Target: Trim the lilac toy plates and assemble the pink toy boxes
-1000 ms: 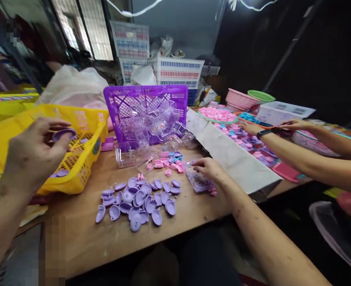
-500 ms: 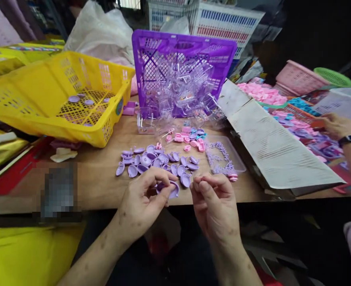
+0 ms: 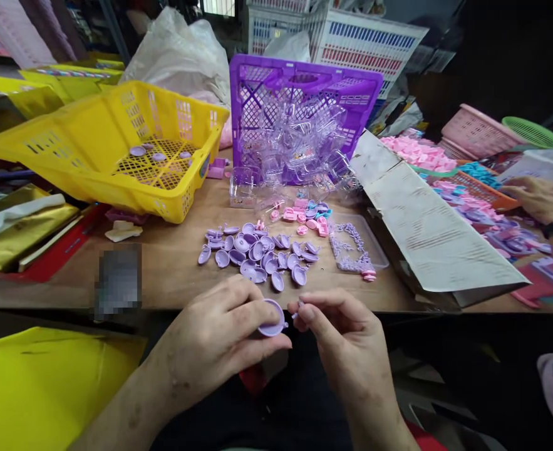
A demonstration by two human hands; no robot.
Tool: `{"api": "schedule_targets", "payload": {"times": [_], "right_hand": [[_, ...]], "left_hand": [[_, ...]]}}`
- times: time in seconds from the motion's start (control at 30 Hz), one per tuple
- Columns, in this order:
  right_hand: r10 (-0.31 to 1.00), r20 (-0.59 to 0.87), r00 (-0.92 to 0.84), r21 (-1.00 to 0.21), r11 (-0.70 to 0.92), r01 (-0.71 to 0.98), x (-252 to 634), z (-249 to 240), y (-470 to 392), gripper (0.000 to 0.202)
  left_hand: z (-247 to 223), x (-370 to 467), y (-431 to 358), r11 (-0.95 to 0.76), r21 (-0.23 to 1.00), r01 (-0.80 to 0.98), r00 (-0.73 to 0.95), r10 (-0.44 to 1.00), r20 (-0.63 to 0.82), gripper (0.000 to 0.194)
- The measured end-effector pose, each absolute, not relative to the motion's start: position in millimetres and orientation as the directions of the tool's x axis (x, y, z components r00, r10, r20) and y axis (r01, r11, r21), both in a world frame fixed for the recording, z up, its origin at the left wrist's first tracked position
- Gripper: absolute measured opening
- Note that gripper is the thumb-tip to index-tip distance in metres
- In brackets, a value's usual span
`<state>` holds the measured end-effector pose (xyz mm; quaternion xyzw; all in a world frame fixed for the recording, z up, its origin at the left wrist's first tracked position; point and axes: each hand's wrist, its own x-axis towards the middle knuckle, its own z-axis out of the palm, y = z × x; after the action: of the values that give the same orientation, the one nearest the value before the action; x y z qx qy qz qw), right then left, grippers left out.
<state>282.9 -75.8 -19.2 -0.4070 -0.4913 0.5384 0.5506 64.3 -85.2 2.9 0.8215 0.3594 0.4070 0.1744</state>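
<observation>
The left hand grips a round purple dish; at its three o'clock, just apart, the right hand pinches a tiny purple piece. The step seems a close lining-up — the next move calls for light, steady fingertips. Loose dishes lie at twelve o'clock.

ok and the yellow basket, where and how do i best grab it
Probably by the rim of the yellow basket, from the near side, thumb over the edge and fingers outside. That rim stands up towards you, while the purple crate is close to the right end. Keep it level: a few purple dishes lie loose inside.
</observation>
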Motion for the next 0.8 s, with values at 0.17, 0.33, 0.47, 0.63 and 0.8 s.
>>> {"api": "schedule_targets", "payload": {"times": [0.17,0.33,0.47,0.63,0.8], "right_hand": [[0.964,0.255,-0.068,-0.965,0.25,-0.081,279.2,-5.6,-87.5,0.006],[0.968,0.246,-0.047,-0.968,0.243,-0.055,277.7,1.0,-94.3,0.007],[0.965,0.259,-0.045,-0.966,0.259,-0.006,277.7,4.4,-95.1,0.006],[0.957,0.281,-0.073,-0.958,0.284,0.035,278.2,5.8,-94.4,0.007],[0.96,0.272,-0.062,-0.961,0.275,0.03,278.4,3.9,-94.2,0.006]], "left_hand": [[3.8,61.0,-91.8,-0.713,0.576,0.4,0.431,0.701,0.568,0.01],[7.4,60.5,-95.3,-0.719,0.568,0.401,0.444,0.695,0.566,0.01],[9.5,61.1,-95.8,-0.724,0.563,0.399,0.45,0.69,0.567,0.012],[9.5,60.8,-94.5,-0.729,0.559,0.396,0.471,0.683,0.558,0.015],[7.5,59.4,-92.7,-0.728,0.566,0.386,0.475,0.683,0.555,0.017]]}}
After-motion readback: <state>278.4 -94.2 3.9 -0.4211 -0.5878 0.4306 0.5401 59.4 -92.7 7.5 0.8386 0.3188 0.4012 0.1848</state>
